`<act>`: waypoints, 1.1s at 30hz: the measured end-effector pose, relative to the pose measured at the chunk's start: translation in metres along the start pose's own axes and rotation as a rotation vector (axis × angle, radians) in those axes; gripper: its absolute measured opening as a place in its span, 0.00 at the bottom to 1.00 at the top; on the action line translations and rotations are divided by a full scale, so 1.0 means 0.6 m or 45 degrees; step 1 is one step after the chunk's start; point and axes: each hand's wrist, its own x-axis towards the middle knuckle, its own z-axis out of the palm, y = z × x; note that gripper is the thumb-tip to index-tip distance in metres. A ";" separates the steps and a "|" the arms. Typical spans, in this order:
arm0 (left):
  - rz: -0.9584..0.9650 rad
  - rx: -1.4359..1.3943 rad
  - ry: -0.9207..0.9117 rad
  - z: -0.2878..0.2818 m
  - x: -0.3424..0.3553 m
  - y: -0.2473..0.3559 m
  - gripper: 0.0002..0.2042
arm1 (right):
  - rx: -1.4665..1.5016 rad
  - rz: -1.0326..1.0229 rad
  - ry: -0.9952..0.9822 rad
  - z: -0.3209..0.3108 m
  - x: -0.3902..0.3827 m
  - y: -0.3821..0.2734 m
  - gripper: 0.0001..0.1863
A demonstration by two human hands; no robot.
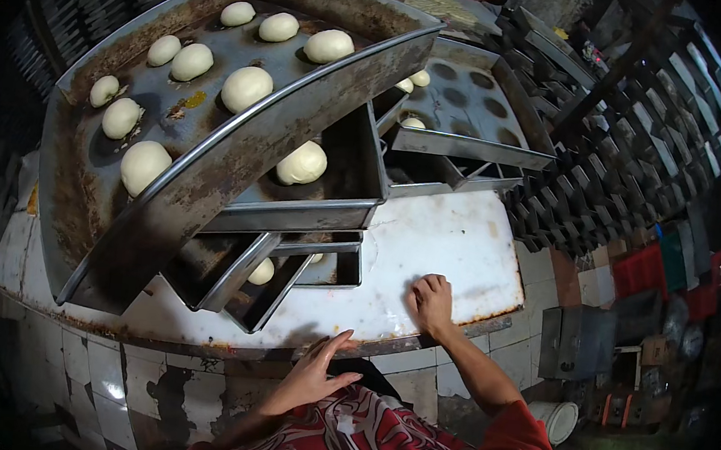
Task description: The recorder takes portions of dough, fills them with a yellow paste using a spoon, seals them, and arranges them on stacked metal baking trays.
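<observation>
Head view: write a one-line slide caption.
Round, pale dough balls sit in stacked, stained grey metal trays on a white tabletop, bare left hand and right hand near its edge.

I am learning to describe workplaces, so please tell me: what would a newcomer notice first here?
The large metal tray at upper left, above other trays, dotted with pale dough balls. Next, the white tabletop right of centre, with the right hand loosely curled near its front edge.
</observation>
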 end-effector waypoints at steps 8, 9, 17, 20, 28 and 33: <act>-0.024 0.117 -0.147 0.023 0.026 -0.014 0.25 | 1.055 0.022 -0.706 -0.186 0.116 -0.021 0.13; -0.001 0.171 -0.122 0.028 0.027 -0.016 0.24 | 0.950 -0.074 -0.616 -0.252 0.159 -0.033 0.13; -0.291 -0.307 0.324 0.106 0.126 0.058 0.17 | -0.265 -0.226 -0.110 -0.398 0.555 0.180 0.16; -0.333 -0.151 0.290 0.126 0.101 0.059 0.17 | -0.408 -0.356 -0.278 -0.324 0.569 0.196 0.21; -0.472 -0.202 0.685 0.146 0.044 0.110 0.16 | 0.465 -0.481 -0.358 -0.274 0.597 0.058 0.12; -0.311 -0.366 0.595 0.146 -0.021 0.092 0.20 | 0.913 -0.249 0.126 -0.337 0.430 -0.035 0.05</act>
